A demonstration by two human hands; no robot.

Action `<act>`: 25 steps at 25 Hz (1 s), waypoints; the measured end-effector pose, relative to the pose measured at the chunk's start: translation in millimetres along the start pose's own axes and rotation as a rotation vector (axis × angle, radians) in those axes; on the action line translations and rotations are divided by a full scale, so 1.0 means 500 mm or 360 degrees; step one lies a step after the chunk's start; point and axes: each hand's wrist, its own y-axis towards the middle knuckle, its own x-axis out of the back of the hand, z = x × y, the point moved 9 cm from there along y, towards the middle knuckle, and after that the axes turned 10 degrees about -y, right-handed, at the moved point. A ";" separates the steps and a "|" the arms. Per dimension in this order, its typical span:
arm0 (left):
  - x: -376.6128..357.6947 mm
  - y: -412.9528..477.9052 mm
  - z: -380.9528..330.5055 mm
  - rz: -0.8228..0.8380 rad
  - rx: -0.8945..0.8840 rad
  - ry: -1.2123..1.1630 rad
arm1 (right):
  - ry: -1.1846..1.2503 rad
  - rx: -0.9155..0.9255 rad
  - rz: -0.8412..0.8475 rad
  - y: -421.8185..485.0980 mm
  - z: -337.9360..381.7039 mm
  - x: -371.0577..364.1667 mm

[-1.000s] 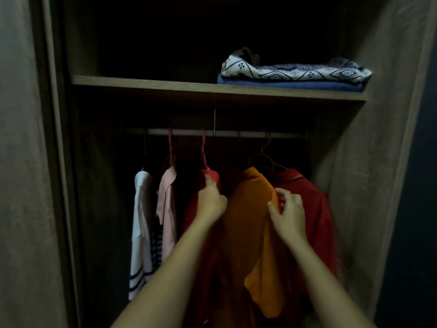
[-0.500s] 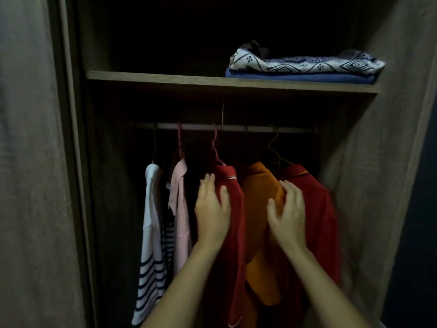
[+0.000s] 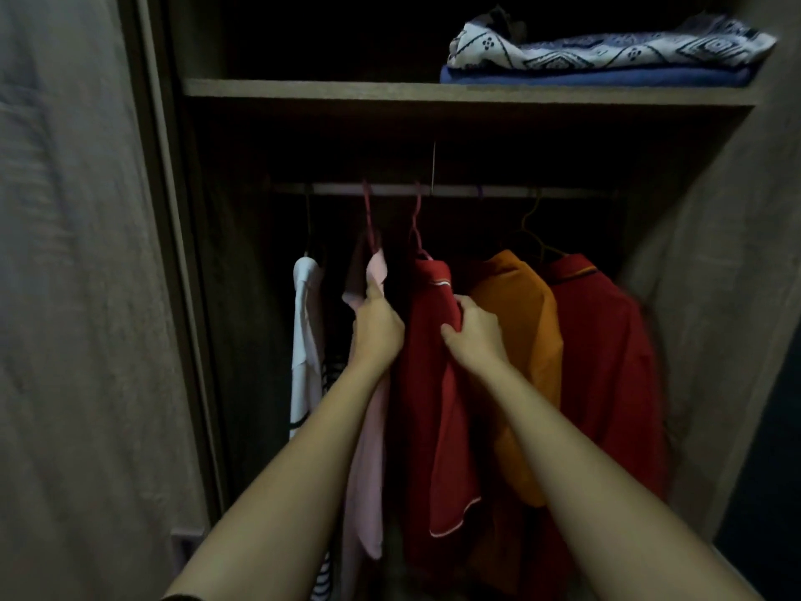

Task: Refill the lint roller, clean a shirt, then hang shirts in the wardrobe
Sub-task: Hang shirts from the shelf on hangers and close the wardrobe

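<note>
While five shirts hang from the rail (image 3: pixel 433 190) of a dim wardrobe (image 3: pixel 702 305), a person's left hand (image 3: pixel 376 329) grasps the shoulder of the pink shirt (image 3: pixel 368 461) and the right hand (image 3: pixel 474 334) clutches the fabric of the red shirt (image 3: pixel 427 383) beside it. An orange shirt (image 3: pixel 524 323) hangs just right. Folded clothes (image 3: pixel 607 54) lie on the shelf (image 3: pixel 303 88) above.

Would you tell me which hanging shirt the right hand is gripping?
The right hand grips the red shirt with white trim, hanging between the pink shirt and the orange shirt.
</note>
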 end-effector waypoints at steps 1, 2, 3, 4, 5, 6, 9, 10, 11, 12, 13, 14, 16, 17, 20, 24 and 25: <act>0.003 -0.012 0.001 -0.0044 -0.0039 -0.0011 | -0.0003 0.0002 -0.0003 -0.014 -0.004 -0.011; 0.009 -0.028 0.009 -0.0100 -0.0065 -0.0025 | -0.0010 0.0010 -0.0010 -0.030 -0.012 -0.026; 0.012 -0.051 0.028 -0.0143 -0.0087 -0.0029 | -0.0019 0.0019 -0.0021 -0.051 -0.024 -0.046; 0.010 -0.078 0.054 -0.0162 -0.0097 -0.0028 | -0.0035 0.0024 -0.0035 -0.076 -0.040 -0.068; 0.001 -0.111 0.085 -0.0155 -0.0105 -0.0039 | -0.0053 0.0027 -0.0041 -0.104 -0.058 -0.092; -0.011 -0.145 0.115 -0.0130 -0.0124 -0.0059 | -0.0066 0.0025 -0.0032 -0.134 -0.078 -0.118; -0.045 -0.228 0.183 0.0000 -0.0150 -0.0138 | 0.0023 0.0022 0.0083 -0.210 -0.127 -0.188; -0.042 -0.245 0.195 0.0013 -0.0152 -0.0185 | 0.0079 0.0027 0.0080 -0.231 -0.132 -0.200; -0.031 -0.260 0.200 0.0000 -0.0192 -0.0199 | 0.0105 0.0056 0.0005 -0.251 -0.132 -0.203; -0.011 -0.270 0.197 -0.0033 -0.0271 -0.0186 | 0.0084 0.0111 -0.0128 -0.267 -0.123 -0.195; 0.017 -0.281 0.191 -0.0075 -0.0363 -0.0161 | 0.0027 0.0194 -0.0283 -0.284 -0.105 -0.180; 0.052 -0.291 0.184 -0.0129 -0.0457 -0.0139 | -0.0028 0.0311 -0.0400 -0.299 -0.078 -0.169; 0.132 -0.308 0.177 -0.0240 -0.0626 -0.0091 | -0.0077 0.0601 -0.0432 -0.334 -0.009 -0.185; 0.171 -0.316 0.175 -0.0282 -0.0724 -0.0045 | -0.0065 0.0706 -0.0389 -0.355 0.024 -0.209; 0.263 -0.331 0.196 -0.0291 -0.1005 0.0235 | -0.0017 0.0865 -0.0115 -0.425 0.108 -0.317; 0.357 -0.320 0.274 -0.0156 -0.1161 0.0674 | -0.0217 0.1217 0.0218 -0.548 0.234 -0.480; 0.377 -0.315 0.294 -0.0110 -0.1195 0.0793 | -0.0333 0.1345 0.0321 -0.579 0.260 -0.523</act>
